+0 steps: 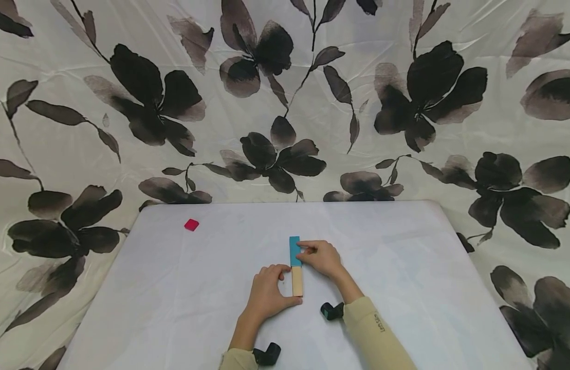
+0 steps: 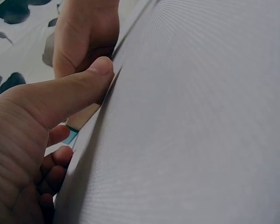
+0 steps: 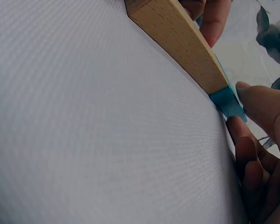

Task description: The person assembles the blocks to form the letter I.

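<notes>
A plain wooden block (image 1: 297, 281) and a blue block (image 1: 294, 251) lie end to end in one line on the white table. My left hand (image 1: 268, 293) spans the wooden block, thumb at its near end and index finger by its far left corner. The right hand (image 1: 320, 257) has thumb and index finger on the right side of the blue block. In the right wrist view the wood (image 3: 179, 44) meets the blue piece (image 3: 228, 103) between thumb and fingertips. In the left wrist view my thumb covers part of the wooden block (image 2: 84, 116).
A small red block (image 1: 191, 224) lies toward the table's far left corner. Beyond the white table (image 1: 197, 318) hangs a floral cloth (image 1: 275, 103). Black devices are strapped at the left wrist (image 1: 267, 354) and right wrist (image 1: 332, 311).
</notes>
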{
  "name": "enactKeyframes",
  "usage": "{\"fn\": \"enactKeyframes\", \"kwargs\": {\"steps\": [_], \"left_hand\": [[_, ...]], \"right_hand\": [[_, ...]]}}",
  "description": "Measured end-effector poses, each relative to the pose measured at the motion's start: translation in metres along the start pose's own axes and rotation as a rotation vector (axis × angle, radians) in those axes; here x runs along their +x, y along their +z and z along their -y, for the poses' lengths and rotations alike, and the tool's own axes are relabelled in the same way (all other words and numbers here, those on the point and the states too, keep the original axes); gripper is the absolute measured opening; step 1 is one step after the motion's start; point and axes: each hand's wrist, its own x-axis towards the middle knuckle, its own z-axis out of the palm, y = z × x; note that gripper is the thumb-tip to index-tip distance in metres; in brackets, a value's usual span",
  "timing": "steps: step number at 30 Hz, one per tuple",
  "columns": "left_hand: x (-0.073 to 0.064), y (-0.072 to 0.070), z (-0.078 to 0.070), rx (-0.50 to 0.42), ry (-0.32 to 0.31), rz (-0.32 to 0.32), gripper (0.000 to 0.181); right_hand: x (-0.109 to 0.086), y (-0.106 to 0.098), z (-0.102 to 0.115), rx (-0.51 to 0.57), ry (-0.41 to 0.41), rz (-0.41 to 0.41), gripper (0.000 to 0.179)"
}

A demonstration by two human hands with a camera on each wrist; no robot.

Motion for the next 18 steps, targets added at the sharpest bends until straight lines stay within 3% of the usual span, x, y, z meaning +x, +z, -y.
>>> {"fn": "enactKeyframes", "kwargs": {"steps": [7, 18], "left_hand": [[0.0, -0.002, 0.0, -0.003, 0.002, -0.006, 0.089], [-0.001, -0.006, 0.0, 0.04, 0.032, 0.05, 0.093]], "right_hand": [[-0.002, -0.003, 0.0, 0.021, -0.016, 0.02, 0.035], [-0.015, -0.004, 0.002, 0.064, -0.058, 0.12, 0.044]]}}
